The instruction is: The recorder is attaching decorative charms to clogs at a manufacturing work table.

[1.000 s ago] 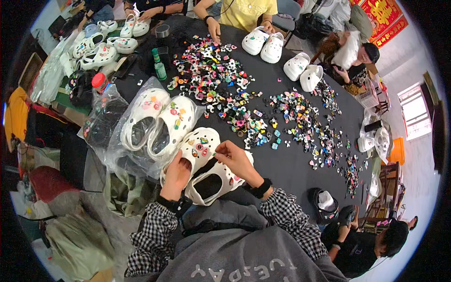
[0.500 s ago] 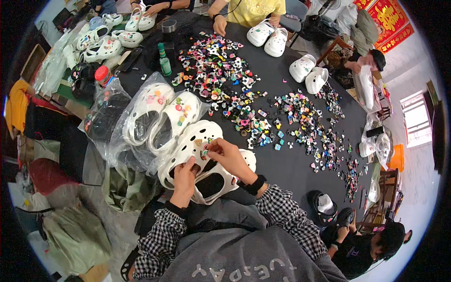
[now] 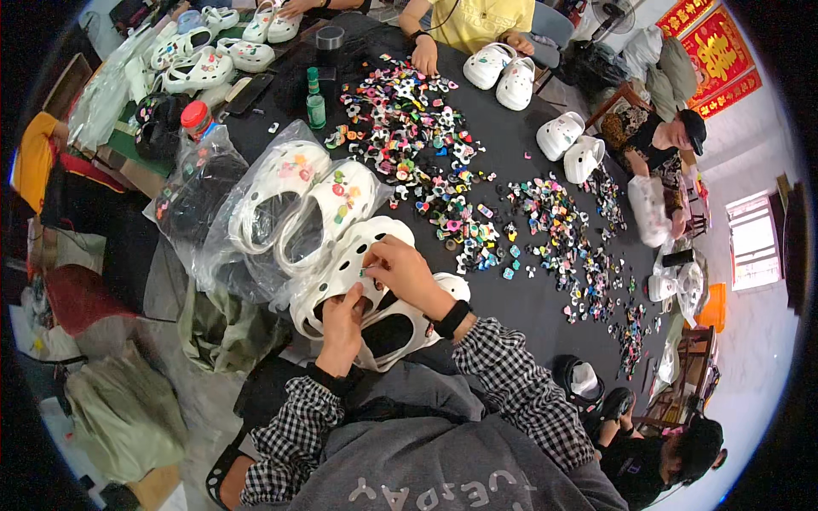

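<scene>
**White perforated clogs at the near tabletop edge, held in both hands**

Item in hand: one white foam clog (image 3: 345, 264), smooth and matte, rounded toe, upper pierced with round holes. It lies at the near edge of the black tabletop (image 3: 528, 298), toe pointing away and to the right. A second white clog (image 3: 409, 328) of the same make lies just beside it, partly under the right wrist.

Left hand (image 3: 341, 328): grip closed around the heel opening of the clog, fingers curled inside. Right hand (image 3: 405, 271): narrow pinch grip, fingertips pressed to the clog's upper on a tiny charm; the charm is too small to make out. A black wristband (image 3: 452, 319) sits on the right wrist; both sleeves are black-and-white check.

Just beyond the grip, to the left: two decorated white clogs (image 3: 311, 200), each studded with small coloured charms, wrapped in crinkled clear plastic bags (image 3: 217, 247).

Beyond the grip, to the right: loose charms (image 3: 443, 170), small, glossy and many-coloured, spread in a dense scatter across the tabletop; too many to count.

Further out: a small green bottle (image 3: 315, 100); one pair of plain white clogs (image 3: 501, 72) by another person's hand (image 3: 423, 58); another pair (image 3: 569, 145) near the right edge; several decorated clogs (image 3: 204, 51) at the far left corner.
</scene>
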A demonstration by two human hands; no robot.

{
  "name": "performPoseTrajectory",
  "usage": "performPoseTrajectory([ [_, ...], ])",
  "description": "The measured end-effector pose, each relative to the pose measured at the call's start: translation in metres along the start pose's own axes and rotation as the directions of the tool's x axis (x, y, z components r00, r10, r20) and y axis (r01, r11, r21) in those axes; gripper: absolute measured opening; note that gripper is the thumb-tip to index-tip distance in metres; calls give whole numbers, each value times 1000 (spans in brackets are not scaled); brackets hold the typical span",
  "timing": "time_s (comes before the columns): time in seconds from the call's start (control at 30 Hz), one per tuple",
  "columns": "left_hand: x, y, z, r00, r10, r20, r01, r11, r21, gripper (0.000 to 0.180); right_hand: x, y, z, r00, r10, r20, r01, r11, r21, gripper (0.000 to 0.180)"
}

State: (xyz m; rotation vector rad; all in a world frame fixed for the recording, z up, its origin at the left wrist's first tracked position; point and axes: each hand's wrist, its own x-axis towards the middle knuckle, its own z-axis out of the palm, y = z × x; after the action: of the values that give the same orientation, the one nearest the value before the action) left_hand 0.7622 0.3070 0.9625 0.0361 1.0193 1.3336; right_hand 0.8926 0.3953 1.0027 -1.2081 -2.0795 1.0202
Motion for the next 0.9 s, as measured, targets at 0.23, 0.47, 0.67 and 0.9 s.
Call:
performPoseTrajectory([
  [0.23, 4, -1, -3, 998, 42, 48, -41, 999, -19, 28, 25, -12, -19, 942, 21, 336, 25, 991, -132, 11],
  [0.47, 3, 1, -4, 997, 44, 64, -46, 998, 31, 23, 44, -8, -18, 892, 81, 444, 15, 978, -209, 18],
  [0.67, 11, -7, -8, 999, 6, 47, -8, 999, 48, 24, 65, 6, -12, 932, 11, 362, 182, 851, -493, 87],
  [0.9, 14, -12, -9, 999, 27, 40, -25, 999, -36, 26, 76, 5, -6, 862, 149, 484, 158, 829, -536, 97],
])
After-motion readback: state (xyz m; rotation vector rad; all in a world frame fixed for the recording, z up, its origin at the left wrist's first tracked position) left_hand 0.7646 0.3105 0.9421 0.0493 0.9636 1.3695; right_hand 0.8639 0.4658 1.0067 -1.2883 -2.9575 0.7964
